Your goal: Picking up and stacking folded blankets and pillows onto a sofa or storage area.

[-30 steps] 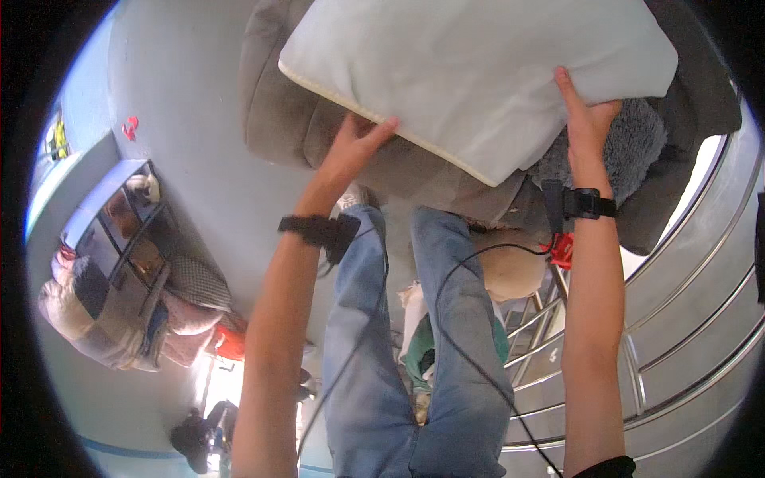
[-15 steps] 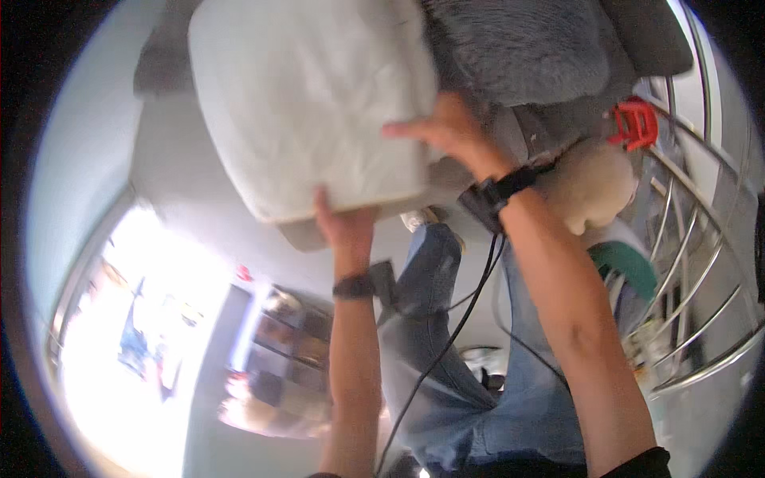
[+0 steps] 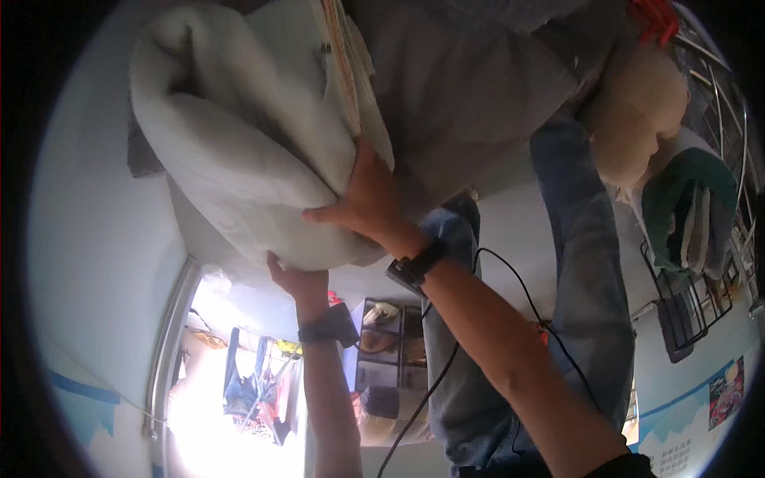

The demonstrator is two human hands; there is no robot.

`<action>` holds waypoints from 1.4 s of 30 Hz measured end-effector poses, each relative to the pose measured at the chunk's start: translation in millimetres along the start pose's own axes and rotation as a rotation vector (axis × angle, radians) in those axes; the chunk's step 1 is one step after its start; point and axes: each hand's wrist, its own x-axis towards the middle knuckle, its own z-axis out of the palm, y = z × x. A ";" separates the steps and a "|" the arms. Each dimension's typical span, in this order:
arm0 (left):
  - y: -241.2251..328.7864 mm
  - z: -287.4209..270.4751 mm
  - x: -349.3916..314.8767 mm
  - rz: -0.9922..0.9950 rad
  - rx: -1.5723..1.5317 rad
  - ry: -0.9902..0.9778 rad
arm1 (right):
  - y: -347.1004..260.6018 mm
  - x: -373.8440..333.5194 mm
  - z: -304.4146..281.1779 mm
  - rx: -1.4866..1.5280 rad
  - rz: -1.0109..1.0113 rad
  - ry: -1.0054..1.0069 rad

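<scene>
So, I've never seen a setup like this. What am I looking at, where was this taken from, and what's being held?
There's no machine arm here: these are a person's own left hand and right hand, with black bands on the wrists. A wide fisheye camera worn on the head looks down, so straight edges bend near the rim. The hands hold a thick, folded white padded cloth, the left at its lower edge, the right at its right side. Beside it spreads a soft grey surface; what it belongs to is hard to tell. The blue jeans are the person's own legs.
</scene>
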 end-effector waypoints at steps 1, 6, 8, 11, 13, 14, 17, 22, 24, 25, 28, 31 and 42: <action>1.0 -5.8 1.6 -0.004 0.011 0.001 | 1.8 -2.9 6.8 0.006 0.010 0.001; 21.6 5.1 -3.1 -0.144 -0.291 0.006 | 11.4 8.1 25.6 0.098 -0.018 -0.005; 12.4 -8.8 16.9 -0.196 -0.344 -0.025 | 29.3 22.3 40.3 -0.048 -0.079 -0.052; 7.6 -10.4 30.1 -0.264 -0.341 -0.139 | 48.0 43.8 33.0 -0.300 -0.225 0.010; 0.6 -13.0 24.0 -0.436 -0.284 -0.111 | 89.0 54.4 33.3 0.320 -0.032 -0.037; 5.1 -19.4 19.7 -0.447 -0.277 -0.102 | 103.4 63.2 26.3 0.321 -0.016 -0.037; 57.5 -79.3 14.3 -0.619 0.329 -0.452 | 96.0 68.1 23.1 0.428 -0.131 -0.177; 104.2 -84.0 43.2 0.528 0.984 -0.026 | 62.2 54.2 -7.3 0.543 -0.004 -0.456; 104.1 -87.6 87.6 0.521 0.999 -0.134 | 61.9 57.6 -13.8 0.444 0.055 -0.453; 106.7 -88.5 110.4 0.392 0.908 -0.281 | 58.6 60.6 -15.6 0.355 0.102 -0.446; 98.7 -79.7 148.6 0.125 0.795 -0.308 | 51.7 63.2 -10.6 0.391 0.219 -0.562; 91.0 -91.1 177.2 0.052 0.830 -0.326 | 84.4 73.4 9.5 0.213 -0.128 -0.367; 44.0 -44.5 87.7 -0.057 0.492 -0.281 | 2.3 79.3 -102.5 0.030 0.068 -0.583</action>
